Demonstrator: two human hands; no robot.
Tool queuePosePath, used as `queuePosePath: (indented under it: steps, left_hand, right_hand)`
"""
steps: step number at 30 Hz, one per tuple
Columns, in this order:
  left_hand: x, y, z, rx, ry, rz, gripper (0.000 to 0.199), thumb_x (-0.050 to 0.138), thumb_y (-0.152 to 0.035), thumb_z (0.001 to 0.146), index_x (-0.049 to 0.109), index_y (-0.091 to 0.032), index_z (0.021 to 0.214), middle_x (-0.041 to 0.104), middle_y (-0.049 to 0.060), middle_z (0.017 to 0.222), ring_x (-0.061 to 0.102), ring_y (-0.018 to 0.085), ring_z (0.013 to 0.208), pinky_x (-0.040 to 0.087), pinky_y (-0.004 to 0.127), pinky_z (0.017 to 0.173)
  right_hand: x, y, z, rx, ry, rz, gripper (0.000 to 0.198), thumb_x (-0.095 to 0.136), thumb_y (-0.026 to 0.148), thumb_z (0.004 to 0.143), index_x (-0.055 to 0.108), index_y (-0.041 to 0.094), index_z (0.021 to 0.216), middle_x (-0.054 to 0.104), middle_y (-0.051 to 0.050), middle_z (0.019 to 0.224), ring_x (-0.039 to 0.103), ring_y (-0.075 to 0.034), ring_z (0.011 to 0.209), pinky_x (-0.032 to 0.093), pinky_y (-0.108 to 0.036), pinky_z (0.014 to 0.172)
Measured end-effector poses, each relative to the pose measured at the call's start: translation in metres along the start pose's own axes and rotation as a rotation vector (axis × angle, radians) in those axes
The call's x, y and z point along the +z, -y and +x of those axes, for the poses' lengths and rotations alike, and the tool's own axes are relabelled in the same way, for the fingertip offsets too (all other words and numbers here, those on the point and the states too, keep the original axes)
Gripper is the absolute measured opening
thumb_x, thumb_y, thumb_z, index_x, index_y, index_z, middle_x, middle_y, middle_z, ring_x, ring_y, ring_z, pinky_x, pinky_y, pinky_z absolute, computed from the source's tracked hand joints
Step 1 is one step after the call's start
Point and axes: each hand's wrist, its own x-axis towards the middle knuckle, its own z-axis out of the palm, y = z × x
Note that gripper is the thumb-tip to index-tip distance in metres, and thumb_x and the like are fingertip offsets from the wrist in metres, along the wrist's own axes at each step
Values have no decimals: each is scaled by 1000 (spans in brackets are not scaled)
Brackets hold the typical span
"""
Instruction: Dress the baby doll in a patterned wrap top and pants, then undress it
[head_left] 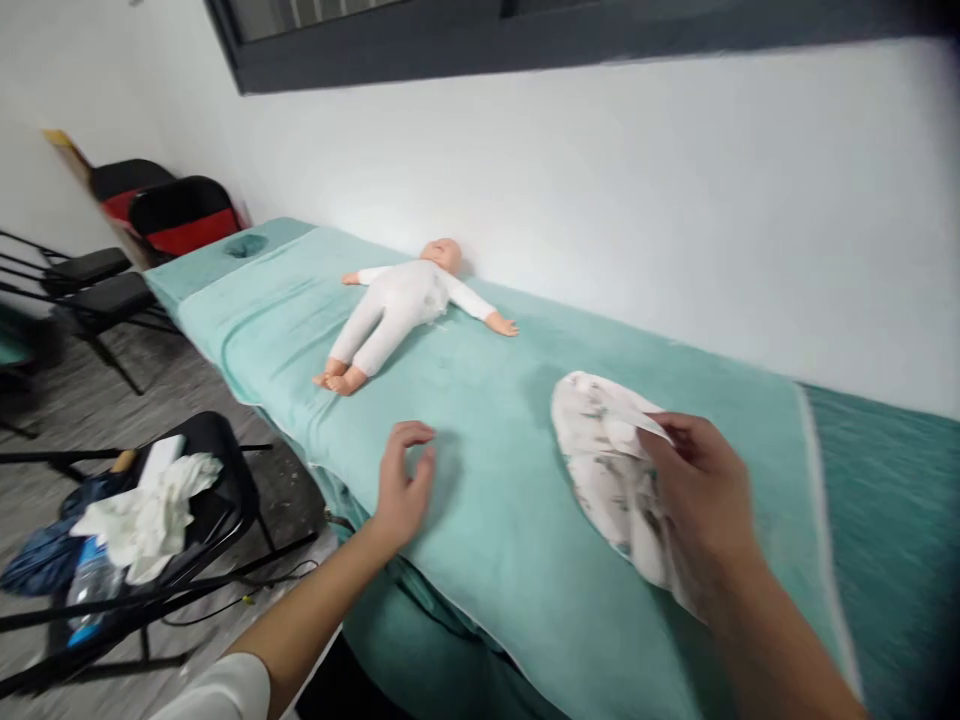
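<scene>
My right hand (705,490) pinches the edge of a white printed cloth piece (600,450), folded into a rounded shape, over the right part of the bed; its exact kind I cannot make out. Fingers curled but apart, my left hand (405,485) hovers above the sheet near the bed's front edge with nothing in it. Farther back, a baby doll (401,300) in a white bodysuit lies face up, arms spread, its head toward the wall and its bare feet toward me.
A green-sheeted massage bed (487,480) runs along the white wall, with a face hole (246,246) at its far left end. At lower left, a black chair (217,450) carries crumpled white cloth (161,510) and a water bottle (94,580). Red-and-black chairs (187,215) stand farther back.
</scene>
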Motion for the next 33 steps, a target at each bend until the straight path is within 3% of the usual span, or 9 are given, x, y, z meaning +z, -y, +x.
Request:
queuePosePath:
  steps: [4,8,13,20,23,26,28,31,33]
  left_hand:
    - [122,-29,26,50,422,-110,34,60,-23,91,56,-23,125,58,12,129,56,24,121,48,41,103]
    - [190,-20,46,6,482,71,57,75,-30,80,53,-23,132,54,14,139,48,32,134,36,52,115]
    - [202,-6,60,-95,334,92,64,77,-25,77,51,-22,136,48,14,140,45,30,135,36,48,115]
    - [193,-11,59,-52,411,-90,44,76,-26,78,65,-25,121,55,10,131,51,27,127,35,43,113]
    - [192,-15,57,-110,422,-169,38,77,-25,77,68,-26,115,61,8,122,57,25,117,39,39,106]
    - [191,-16,58,-208,391,-181,20,73,-30,81,70,-24,100,66,4,102,59,21,97,43,32,90]
    - [190,-16,60,-299,357,-183,15,71,-34,83,69,-21,91,64,1,86,56,17,82,42,28,78]
    - [187,-17,64,-435,336,-265,21,72,-40,81,65,-20,83,57,-3,72,48,13,68,37,25,66]
    - [183,-19,67,-513,348,-392,25,74,-42,80,64,-19,79,55,-3,69,46,11,64,35,24,62]
  right_hand:
    - [10,11,16,36,44,212,11,72,26,69,67,24,79,72,-1,96,62,-18,82,45,-29,68]
    - [6,-5,25,257,23,473,20,74,27,63,63,22,79,63,5,70,50,-11,56,38,-23,53]
    - [-25,-4,36,165,-69,558,21,74,21,65,64,22,83,65,5,75,53,-9,57,39,-21,52]
    - [-77,-17,67,112,-450,771,26,70,16,65,59,22,88,73,2,88,69,-13,81,55,-25,70]
    - [-80,-15,65,23,-582,581,16,65,18,76,61,21,91,74,-2,99,71,-16,93,56,-31,83]
    - [-74,2,48,-277,-707,196,15,62,22,84,64,22,98,70,-4,113,67,-19,111,50,-38,101]
    - [-65,14,32,-398,-551,-7,13,61,27,89,66,24,100,69,-3,111,65,-20,111,49,-40,102]
    - [-40,18,11,-323,97,-217,15,64,36,90,69,27,101,71,-3,103,66,-23,101,50,-43,97]
    - [-21,10,4,-290,350,-338,28,76,36,79,69,30,105,71,-2,107,63,-28,107,45,-48,100]
